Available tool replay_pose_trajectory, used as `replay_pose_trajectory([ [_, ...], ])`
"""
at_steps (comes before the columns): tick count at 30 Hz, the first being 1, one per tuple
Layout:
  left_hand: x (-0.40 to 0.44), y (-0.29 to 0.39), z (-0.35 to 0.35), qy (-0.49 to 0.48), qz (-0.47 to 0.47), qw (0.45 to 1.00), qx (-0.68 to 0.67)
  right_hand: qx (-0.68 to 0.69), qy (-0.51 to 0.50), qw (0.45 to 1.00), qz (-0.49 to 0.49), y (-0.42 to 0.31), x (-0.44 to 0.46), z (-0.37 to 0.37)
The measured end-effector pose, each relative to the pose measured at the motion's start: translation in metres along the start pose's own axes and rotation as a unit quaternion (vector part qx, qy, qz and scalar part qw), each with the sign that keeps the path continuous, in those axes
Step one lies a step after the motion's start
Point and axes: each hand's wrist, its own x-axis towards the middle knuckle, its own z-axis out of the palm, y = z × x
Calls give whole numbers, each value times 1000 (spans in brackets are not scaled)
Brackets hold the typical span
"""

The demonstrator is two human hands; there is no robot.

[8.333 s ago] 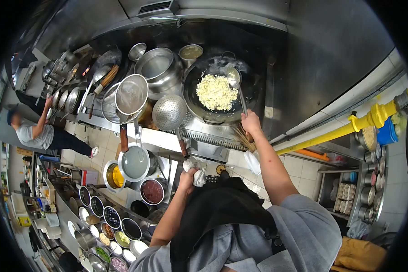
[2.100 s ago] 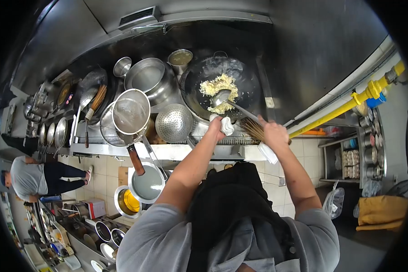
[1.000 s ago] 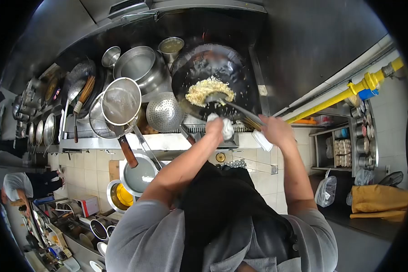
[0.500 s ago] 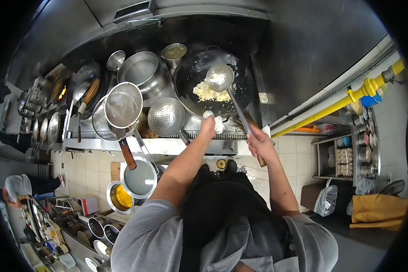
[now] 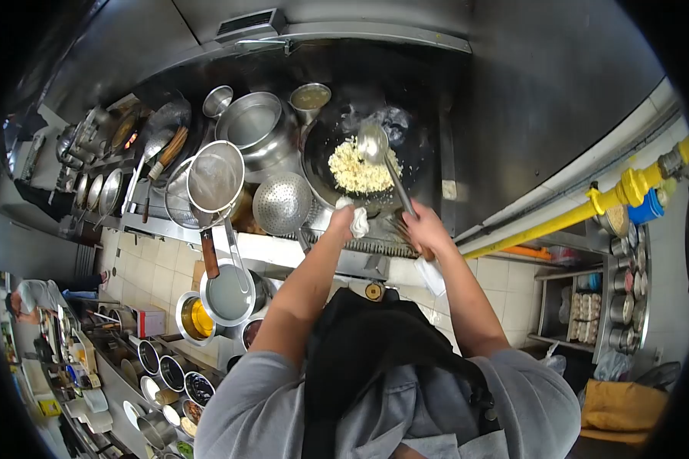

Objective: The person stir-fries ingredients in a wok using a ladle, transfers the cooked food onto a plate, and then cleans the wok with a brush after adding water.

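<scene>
A dark wok (image 5: 419,153) sits on the stove, holding a round heap of pale yellow, crumbly food (image 5: 354,174), perhaps rice with egg. My right hand (image 5: 427,229) is wrapped round the long handle of a metal ladle (image 5: 373,144), whose bowl rests on or just above the food's far side. A bundle of thin bristles (image 5: 396,222) shows beside that hand. At the wok's near edge, my left hand (image 5: 341,222) is closed on a bunched white cloth (image 5: 358,222). Whether it also grips the wok's rim through the cloth is hidden.
Left of the wok are a perforated strainer (image 5: 282,203), a fine mesh sieve (image 5: 215,177), a large steel pot (image 5: 272,141) and a small pot of liquid (image 5: 311,96). A yellow pipe (image 5: 582,210) runs along the right. Another person (image 5: 42,294) stands far left.
My right hand has moved forward and left with the ladle. The food has spread from an uneven clump into a rounder, looser heap. My left hand stays at the wok's near edge.
</scene>
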Motion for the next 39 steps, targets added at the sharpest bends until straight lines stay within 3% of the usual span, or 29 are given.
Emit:
replay_pose_trajectory([
  [4, -10, 0, 6, 12, 20, 1000, -19, 179, -79, 970, 143, 74, 25, -8],
  [5, -4, -5, 4, 18, 28, 999, -20, -39, 26, 999, 3, 80, 42, 3],
  [6, -15, 0, 11, 18, 23, 1000, -7, -256, 128, 948, -138, 83, 52, 8],
  [7, -21, -3, 15, 18, 21, 1000, -7, -256, 128, 949, -135, 70, 50, 5],
  [9, -27, 5, 19, 45, -17, 999, -9, -148, 109, 983, -24, 24, 43, -2],
  [10, -16, 1, 11, 28, -43, 999, -18, -220, 168, 953, -123, 60, 66, -1],
  [11, -16, 4, 8, -28, -81, 996, -27, -216, 172, 953, -124, 48, 64, 3],
  [14, -24, 5, 12, -9, -113, 994, -5, -70, 100, 992, 25, 32, 71, 19],
  [15, -26, 7, 14, -14, -116, 993, 1, -71, 106, 991, 29, 37, 79, 21],
  [18, -9, 8, 6, -42, -127, 991, -10, 23, -48, 997, 55, 16, 75, 27],
  [19, -3, 6, 0, -58, -138, 988, -33, 28, -40, 997, 57, 6, 63, 21],
  [21, -18, 18, 9, -61, -151, 987, -15, -93, -96, 989, 57, -6, 35, -1],
  [24, 0, 18, 0, -77, -188, 979, 2, -120, -72, 986, 85, 3, 1, -30],
  [26, 10, 13, 2, -31, -201, 979, -18, -293, 21, 956, 12, 14, -12, -36],
  [27, 18, 14, 1, -34, -202, 979, -19, -296, 23, 955, 13, 21, -4, -30],
  [29, 36, 6, -4, -74, -169, 982, 35, -376, 134, 908, -129, 26, 6, -14],
  [30, 43, 1, 1, -19, -142, 990, 13, -336, 79, 938, -23, 10, 16, -7],
  [33, 52, -11, -6, 16, 5, 999, 35, -329, 120, 931, -100, 30, 58, 22],
  [35, 26, -6, -7, 28, 28, 997, 71, -124, 14, 988, 93, 14, 43, 31],
  [36, 24, -8, -9, 17, 1, 998, 63, -139, -48, 987, 72, 14, 31, 15],
  [37, 0, -17, -17, 26, -2, 998, 58, -259, -37, 965, 1, -5, 6, -2],
  [38, -35, -16, -20, 13, 17, 999, 47, -379, 9, 917, -125, 37, 10, -34],
  [39, -71, -7, -13, -4, 37, 999, 38, -381, -56, 921, -62, 24, -7, -60],
])
